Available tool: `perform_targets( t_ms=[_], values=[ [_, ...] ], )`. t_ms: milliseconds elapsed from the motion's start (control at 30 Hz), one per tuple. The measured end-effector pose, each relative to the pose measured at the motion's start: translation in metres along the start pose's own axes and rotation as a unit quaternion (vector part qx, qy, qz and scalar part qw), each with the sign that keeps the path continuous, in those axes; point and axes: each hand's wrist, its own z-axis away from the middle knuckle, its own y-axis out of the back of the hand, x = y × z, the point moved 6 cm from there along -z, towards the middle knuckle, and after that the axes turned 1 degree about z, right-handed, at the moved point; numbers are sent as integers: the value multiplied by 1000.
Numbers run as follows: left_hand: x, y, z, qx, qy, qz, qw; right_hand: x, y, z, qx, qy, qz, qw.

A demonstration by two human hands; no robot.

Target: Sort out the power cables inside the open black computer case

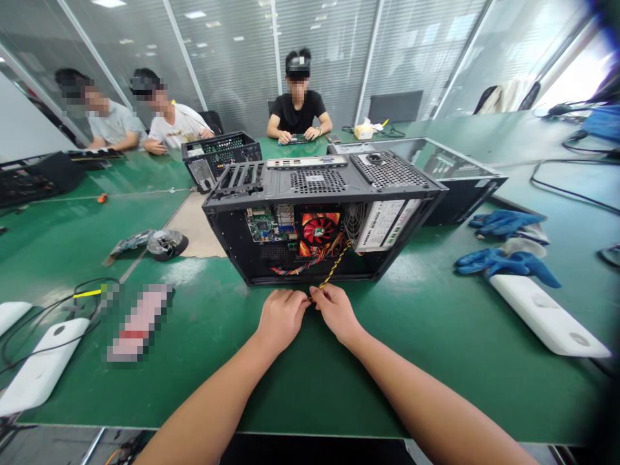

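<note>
An open computer case (310, 179) lies in front of me with its interior facing my way. Inside it are a red cooling fan (320, 229), a circuit board (264, 225), a bundle of coloured wires (310, 263) and a labelled power supply (386, 226). From beside the power supply a yellow-and-black twisted cable (335, 267) runs out over the case's near edge. My left hand (282, 318) is closed, pinching this cable near its end. Close beside it, my right hand (338, 311) also pinches the cable. The cable's tip is hidden by my fingers.
More computer cases (220, 155) stand behind and to the left. A case with a glass panel (450, 168) lies behind right. Blue gloves (506, 265) and a white power bank (549, 315) are at right. A tape dispenser (166, 244) sits left. Three people sit across the table (203, 374).
</note>
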Motion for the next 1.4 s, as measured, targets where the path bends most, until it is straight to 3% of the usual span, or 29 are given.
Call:
perform_targets(
  t_ms=[233,933,1400],
  values=[
    [1,-1,-2,-21,9,-13,1000,-2,-1,2,-10,-5,4,1000],
    [4,2,-1,-12,-26,-75,997,1,2,-1,7,-18,-14,1000],
    [0,-2,-2,-27,5,-15,1000,1,2,0,-11,-38,-51,998]
  ],
)
